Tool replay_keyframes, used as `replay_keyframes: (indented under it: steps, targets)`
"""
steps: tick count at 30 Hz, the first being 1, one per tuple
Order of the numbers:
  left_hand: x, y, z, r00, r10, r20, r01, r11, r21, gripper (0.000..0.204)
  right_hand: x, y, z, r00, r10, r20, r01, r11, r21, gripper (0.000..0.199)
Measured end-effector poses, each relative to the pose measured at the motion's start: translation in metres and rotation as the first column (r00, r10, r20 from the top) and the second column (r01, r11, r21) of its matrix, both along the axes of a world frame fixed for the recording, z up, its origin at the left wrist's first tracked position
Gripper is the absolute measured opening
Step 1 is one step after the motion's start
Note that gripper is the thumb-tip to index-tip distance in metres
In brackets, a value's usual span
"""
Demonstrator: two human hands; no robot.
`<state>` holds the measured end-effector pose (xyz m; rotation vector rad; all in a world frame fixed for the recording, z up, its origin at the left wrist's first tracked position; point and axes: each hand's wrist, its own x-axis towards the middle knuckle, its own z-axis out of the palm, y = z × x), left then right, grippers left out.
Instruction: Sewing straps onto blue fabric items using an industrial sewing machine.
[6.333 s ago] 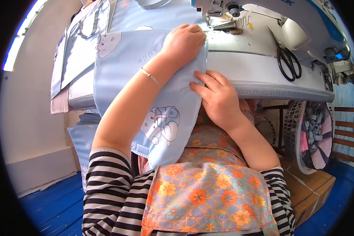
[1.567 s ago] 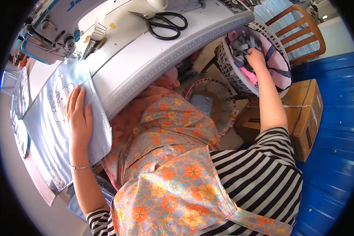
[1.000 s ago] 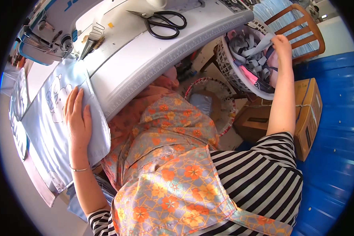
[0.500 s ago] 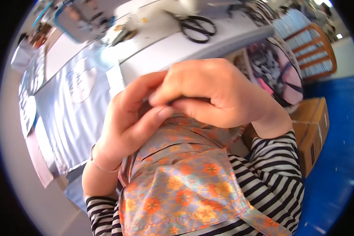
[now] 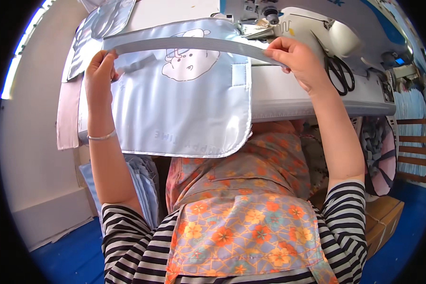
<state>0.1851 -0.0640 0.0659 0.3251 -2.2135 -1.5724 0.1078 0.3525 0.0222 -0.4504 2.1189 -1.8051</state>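
**Grey strip stretched over the blue panel**

The left hand [image 5: 99, 71] pinches the left end of a long grey elastic strip [image 5: 189, 45], its grip clenched on it; the right hand [image 5: 300, 61] grasps the right end. The strip runs taut across the far edge of a pale blue printed fabric panel [image 5: 184, 113] lying on the counter [image 5: 307, 97]. Black scissors [image 5: 340, 73] rest right of the right hand, near the sewing machine [image 5: 270, 12].
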Motion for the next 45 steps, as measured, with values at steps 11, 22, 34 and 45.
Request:
replay_keyframes:
  steps: [11, 22, 34, 45]
  targets:
    - [-0.036, 0.147, -0.033, 0.814, -0.547, -0.195, 0.123, 0.491, -0.862, 0.028, -0.028, -0.056, -0.018, 0.788, 0.086, -0.610, 0.256, 0.855, 0.451, 0.012]
    - [-0.042, 0.180, -0.073, 0.839, -0.530, -0.124, 0.135, 0.423, -0.896, 0.030, -0.017, -0.033, -0.034, 0.519, 0.090, -0.850, 0.297, 0.914, 0.278, 0.022]
    - [-0.044, 0.184, -0.071, 0.871, -0.475, -0.129, 0.091, 0.411, -0.907, 0.032, -0.011, -0.042, -0.033, 0.413, 0.304, -0.859, 0.468, 0.738, 0.486, 0.031]
    - [-0.063, 0.179, -0.076, 0.885, -0.445, -0.137, 0.046, 0.375, -0.926, 0.036, -0.004, -0.043, -0.028, 0.489, 0.335, -0.805, 0.460, 0.685, 0.564, 0.032]
